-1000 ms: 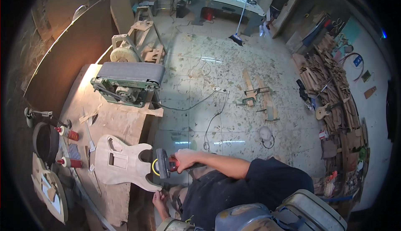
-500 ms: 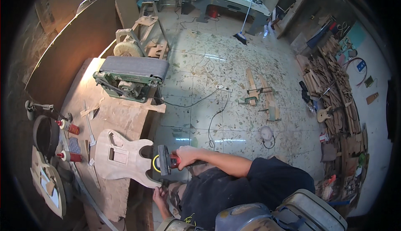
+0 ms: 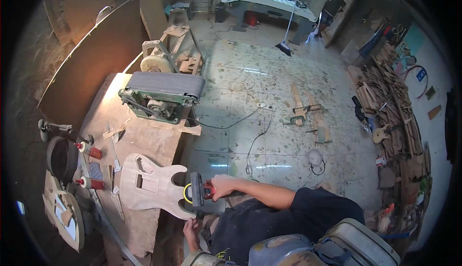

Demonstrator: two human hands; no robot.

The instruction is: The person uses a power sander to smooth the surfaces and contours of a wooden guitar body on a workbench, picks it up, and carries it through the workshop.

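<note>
A pale wooden electric guitar body [image 3: 166,194] with routed cavities lies on the workbench, its horns jutting past the bench edge. My right hand [image 3: 222,187] is wrapped round the red and black body of a power sander [image 3: 197,190]. Its round, yellow-rimmed pad stands on edge against the guitar body's near right side, between the horns. Below the sander, my left hand [image 3: 191,228] is closed at the tip of the lower horn, gripping it; part of its fingers is hidden.
On the bench [image 3: 144,234] stand a green belt sander [image 3: 163,95], red glue bottles [image 3: 91,183] and a caliper [image 3: 115,158]. Another guitar body [image 3: 62,213] sits far left. A cable [image 3: 255,141] and clamped boards [image 3: 308,109] lie on the littered floor. Someone [image 3: 333,8] stands by the doorway.
The whole view has shifted a little, so the scene sits further right and lower. My hands, the sander and the guitar body keep nearly the same places relative to each other.
</note>
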